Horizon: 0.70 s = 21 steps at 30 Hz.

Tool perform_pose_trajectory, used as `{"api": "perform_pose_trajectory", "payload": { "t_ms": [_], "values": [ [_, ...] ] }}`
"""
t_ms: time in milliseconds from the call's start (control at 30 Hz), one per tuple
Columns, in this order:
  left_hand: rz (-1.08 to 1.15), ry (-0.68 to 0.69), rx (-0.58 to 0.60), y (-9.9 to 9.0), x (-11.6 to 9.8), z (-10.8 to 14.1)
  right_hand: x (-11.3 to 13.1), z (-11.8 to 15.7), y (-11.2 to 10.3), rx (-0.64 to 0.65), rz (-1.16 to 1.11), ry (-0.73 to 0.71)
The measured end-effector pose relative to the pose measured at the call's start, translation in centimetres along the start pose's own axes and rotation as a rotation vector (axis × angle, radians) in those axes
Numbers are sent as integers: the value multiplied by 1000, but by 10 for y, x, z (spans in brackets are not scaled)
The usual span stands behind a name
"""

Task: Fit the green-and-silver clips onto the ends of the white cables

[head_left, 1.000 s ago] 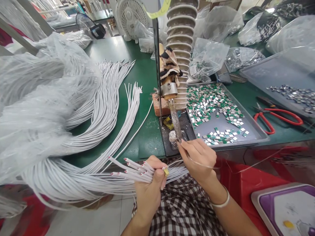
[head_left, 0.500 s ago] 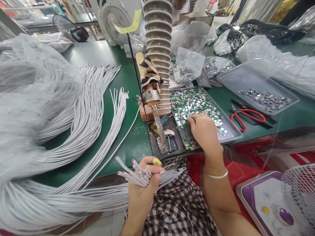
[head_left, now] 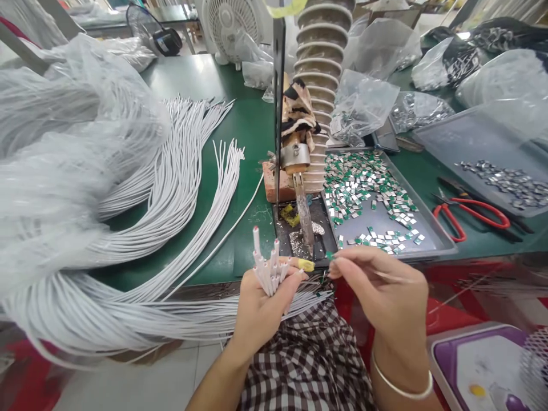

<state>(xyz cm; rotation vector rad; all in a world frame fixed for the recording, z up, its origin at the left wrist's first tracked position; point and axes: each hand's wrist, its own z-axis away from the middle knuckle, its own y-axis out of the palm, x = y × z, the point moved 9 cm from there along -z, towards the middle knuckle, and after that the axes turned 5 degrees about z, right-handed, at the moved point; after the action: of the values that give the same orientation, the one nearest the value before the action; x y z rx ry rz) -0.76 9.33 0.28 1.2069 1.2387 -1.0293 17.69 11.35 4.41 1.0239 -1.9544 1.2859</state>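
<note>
My left hand (head_left: 268, 302) is closed around a bunch of white cables (head_left: 272, 268), whose cut ends with reddish cores fan upward. A yellow wrap covers one of its fingertips. Between thumb and fingertips, my right hand (head_left: 381, 285) pinches a small green circuit board (head_left: 329, 256), close to the left fingertips but apart from them. Just beyond both hands, a soldering iron (head_left: 303, 211) points down over a dark tray (head_left: 282, 231) with solder crumbs. To its right, many similar green and silver boards lie scattered in a metal tray (head_left: 355, 228).
More white cables (head_left: 184, 188) spread over the green table (head_left: 252, 125) at left, partly under plastic. A ribbed hose (head_left: 323, 57) rises behind the iron, by a brick (head_left: 274, 181). Red-handled pliers (head_left: 479, 211) and a bin of metal parts (head_left: 445, 137) lie right.
My right hand has left the board tray and come down towards my left hand with a small board. The cable ends in my left hand now point more upward. The view has shifted left.
</note>
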Motion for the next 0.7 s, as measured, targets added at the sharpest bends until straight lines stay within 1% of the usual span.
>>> {"api": "perform_pose_trajectory", "payload": {
  "t_ms": [67, 100, 233, 433, 567, 600, 700],
  "values": [
    [-24, 8, 40, 5, -3, -3, 5, 9, 10, 17, -160, 30],
    [-28, 3, 45, 6, -3, -4, 5, 12, 14, 21, -192, 45],
    [-22, -28, 26, 6, 1, -7, 2, 16, 22, -7, -222, 58],
    [-46, 11, 14, 7, -7, -10, -1, 18, 19, -69, -237, 83],
    [-56, 0, 15, 9, -8, -10, 5, 19, 21, -33, -162, 16],
    [-61, -8, 12, 8, -8, -10, 6, 20, 20, -43, -139, 0],
    [-81, -10, -16, 6, -9, -10, 3, 24, 8, -165, -132, -3]
  ]
}}
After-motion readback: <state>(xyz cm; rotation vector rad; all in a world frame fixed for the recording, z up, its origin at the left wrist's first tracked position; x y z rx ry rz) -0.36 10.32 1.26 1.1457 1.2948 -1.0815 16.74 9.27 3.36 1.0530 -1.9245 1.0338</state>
